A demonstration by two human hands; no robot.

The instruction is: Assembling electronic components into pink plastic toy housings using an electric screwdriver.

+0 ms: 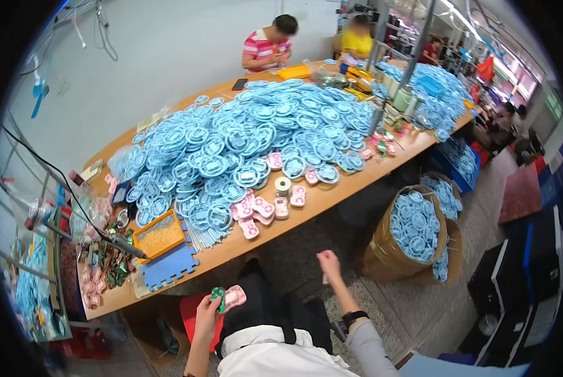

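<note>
Above my lap, my left hand point(206, 314) is closed on a small green circuit board point(218, 298). A pink plastic casing point(235, 296) sits against the board's right side, seemingly in the same grip. Out to the right, apart from the table edge, my right hand point(329, 266) has its fingers drawn together; what they hold, if anything, is too small to make out. Similar pink casings point(250, 210) lie clustered at the table's near edge beside a white spool point(283, 185). Behind them rises a large heap of light-blue round plastic parts point(244, 135).
A yellow tray of small pieces point(159, 237), a blue foam mat point(168, 270) and a corded electric screwdriver point(128, 246) occupy the table's left end. Cardboard bins point(382, 245) filled with blue parts stand at the right. Across the table sits a person in a striped shirt point(267, 50).
</note>
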